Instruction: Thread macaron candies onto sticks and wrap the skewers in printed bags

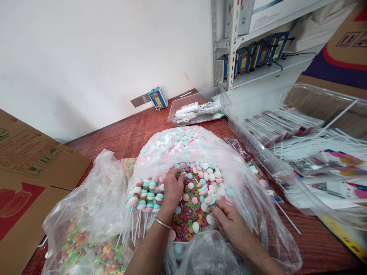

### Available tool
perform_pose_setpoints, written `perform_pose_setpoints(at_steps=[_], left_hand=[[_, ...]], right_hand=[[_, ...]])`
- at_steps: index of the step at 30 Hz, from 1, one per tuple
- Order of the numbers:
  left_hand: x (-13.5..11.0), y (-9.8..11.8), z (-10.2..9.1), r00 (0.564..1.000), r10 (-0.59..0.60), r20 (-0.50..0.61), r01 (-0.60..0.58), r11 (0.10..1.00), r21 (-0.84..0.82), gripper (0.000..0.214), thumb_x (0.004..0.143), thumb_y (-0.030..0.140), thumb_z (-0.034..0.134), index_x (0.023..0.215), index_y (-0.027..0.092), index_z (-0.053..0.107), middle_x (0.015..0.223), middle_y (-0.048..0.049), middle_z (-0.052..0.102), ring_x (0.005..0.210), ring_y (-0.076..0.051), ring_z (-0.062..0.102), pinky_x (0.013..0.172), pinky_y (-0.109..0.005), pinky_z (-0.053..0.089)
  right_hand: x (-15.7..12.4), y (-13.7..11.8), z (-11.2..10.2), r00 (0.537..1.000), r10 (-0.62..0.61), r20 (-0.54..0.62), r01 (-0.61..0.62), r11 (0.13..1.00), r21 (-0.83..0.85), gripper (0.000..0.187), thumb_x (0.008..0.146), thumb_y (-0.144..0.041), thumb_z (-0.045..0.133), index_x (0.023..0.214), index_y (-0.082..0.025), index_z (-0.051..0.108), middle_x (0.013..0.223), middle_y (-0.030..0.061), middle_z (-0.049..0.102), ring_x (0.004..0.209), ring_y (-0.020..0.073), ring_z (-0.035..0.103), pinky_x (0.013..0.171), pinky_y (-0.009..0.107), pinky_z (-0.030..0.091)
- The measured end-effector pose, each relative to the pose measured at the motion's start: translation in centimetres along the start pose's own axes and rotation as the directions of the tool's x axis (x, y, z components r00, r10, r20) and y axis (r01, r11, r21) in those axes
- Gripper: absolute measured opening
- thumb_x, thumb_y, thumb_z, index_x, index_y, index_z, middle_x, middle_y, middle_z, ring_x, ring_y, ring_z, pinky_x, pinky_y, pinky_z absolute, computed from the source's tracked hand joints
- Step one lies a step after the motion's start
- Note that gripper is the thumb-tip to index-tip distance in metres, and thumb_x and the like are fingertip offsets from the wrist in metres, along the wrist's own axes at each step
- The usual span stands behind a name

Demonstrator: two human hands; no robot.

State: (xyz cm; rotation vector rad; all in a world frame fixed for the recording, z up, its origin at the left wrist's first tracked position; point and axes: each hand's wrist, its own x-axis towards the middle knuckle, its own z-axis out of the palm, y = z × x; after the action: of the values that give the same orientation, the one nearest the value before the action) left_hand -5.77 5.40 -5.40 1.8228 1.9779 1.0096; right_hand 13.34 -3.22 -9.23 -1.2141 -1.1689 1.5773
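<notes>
A large clear plastic bag of pink, white and blue marshmallow discs lies open before me, with a tray of small coloured ring candies at its mouth. Over the tray, my left hand pinches a pale pink marshmallow between thumb and fingertips. My right hand has its fingers closed at the lower end of a marshmallow skewer, threaded with blue, white and pink discs; its stick is mostly hidden. Finished-looking skewers of marshmallows and rings lie beside my left wrist, white sticks pointing towards me.
Another bag of ring candies sits at the left, near a cardboard box. A clear bin at the right holds printed packets and white sticks. Behind are a smaller clear tray, a blue device and metal shelving.
</notes>
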Motion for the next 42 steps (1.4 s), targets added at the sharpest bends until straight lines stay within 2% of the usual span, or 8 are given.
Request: perform_pose_setpoints(at_steps=[4,10,21,29,33,37,39,42], left_hand=[[-0.8,0.2,-0.7,0.999,-0.014,0.036,0.015,0.999,-0.036,0.009,0.086,0.021,0.057,0.093,0.019,0.063,0.089,-0.0029,0.066,0.075,-0.016,0.061,0.071,-0.030,0.048],[-4.1,0.2,-2.6,0.990,0.100,0.101,-0.110,0.989,0.094,0.008,0.089,0.016,0.053,0.089,0.020,0.060,0.090,-0.0027,0.063,0.085,-0.018,0.059,0.075,-0.030,0.045],[-7.1,-0.6,-1.9,0.979,0.100,0.176,-0.112,0.992,0.065,0.014,0.088,0.013,0.052,0.098,0.022,0.058,0.097,-0.0029,0.065,0.093,-0.019,0.060,0.083,-0.033,0.046],[-9.7,-0.6,-3.1,0.989,0.058,0.138,-0.050,0.997,-0.056,0.009,0.088,0.017,0.054,0.095,0.022,0.058,0.095,-0.0039,0.065,0.091,-0.019,0.060,0.082,-0.032,0.048],[-10.9,-0.5,-3.6,0.981,-0.048,0.187,0.064,0.995,-0.077,0.006,0.089,0.022,0.054,0.094,0.021,0.059,0.089,-0.0024,0.065,0.083,-0.017,0.061,0.075,-0.030,0.047],[-10.5,-0.1,-3.8,0.937,-0.110,0.331,0.129,0.991,-0.037,0.009,0.089,0.028,0.056,0.086,0.021,0.061,0.073,0.0008,0.063,0.068,-0.016,0.058,0.064,-0.027,0.043],[-9.3,0.2,-3.7,0.950,-0.090,0.299,0.119,0.990,-0.080,0.008,0.088,0.027,0.057,0.085,0.021,0.061,0.076,0.0005,0.064,0.069,-0.015,0.058,0.066,-0.027,0.044],[-6.4,0.6,-3.4,0.989,-0.037,0.146,0.058,0.988,-0.141,0.007,0.087,0.024,0.057,0.089,0.021,0.062,0.087,-0.0019,0.067,0.079,-0.016,0.061,0.073,-0.029,0.047]], right_hand=[[-0.1,-0.3,0.0,1.000,0.023,0.001,-0.023,1.000,-0.005,0.031,0.088,-0.046,0.054,0.071,-0.021,0.058,0.053,-0.0060,0.041,0.048,0.0110,0.033,0.045,0.023,0.025],[-0.3,-0.5,-0.1,0.997,0.059,0.043,-0.058,0.998,-0.008,0.031,0.090,-0.045,0.050,0.071,-0.021,0.055,0.053,-0.0074,0.037,0.046,0.0101,0.029,0.044,0.024,0.021],[-0.4,-1.0,0.0,0.995,0.089,0.051,-0.090,0.996,0.024,0.030,0.089,-0.046,0.051,0.072,-0.022,0.052,0.051,-0.0083,0.034,0.044,0.0094,0.028,0.042,0.023,0.020],[-0.4,-0.6,-0.1,0.997,0.069,0.036,-0.068,0.998,-0.014,0.031,0.089,-0.046,0.052,0.073,-0.020,0.057,0.053,-0.0070,0.037,0.047,0.0100,0.030,0.044,0.023,0.021],[-0.4,-0.6,-0.1,0.996,0.070,0.048,-0.069,0.997,-0.019,0.030,0.089,-0.045,0.051,0.072,-0.021,0.056,0.052,-0.0075,0.037,0.047,0.0100,0.029,0.045,0.023,0.021],[-0.4,-0.9,0.0,0.996,0.067,0.057,-0.065,0.997,-0.028,0.028,0.089,-0.043,0.052,0.072,-0.020,0.056,0.052,-0.0072,0.037,0.047,0.0099,0.030,0.044,0.023,0.020],[-0.3,-1.0,0.0,0.997,0.063,0.049,-0.062,0.998,-0.029,0.029,0.088,-0.043,0.052,0.071,-0.020,0.056,0.052,-0.0071,0.037,0.046,0.0097,0.030,0.043,0.023,0.020],[-0.2,-0.8,0.1,0.997,0.054,0.054,-0.052,0.998,-0.032,0.029,0.088,-0.044,0.053,0.071,-0.021,0.056,0.051,-0.0072,0.036,0.045,0.0097,0.029,0.042,0.023,0.019]])
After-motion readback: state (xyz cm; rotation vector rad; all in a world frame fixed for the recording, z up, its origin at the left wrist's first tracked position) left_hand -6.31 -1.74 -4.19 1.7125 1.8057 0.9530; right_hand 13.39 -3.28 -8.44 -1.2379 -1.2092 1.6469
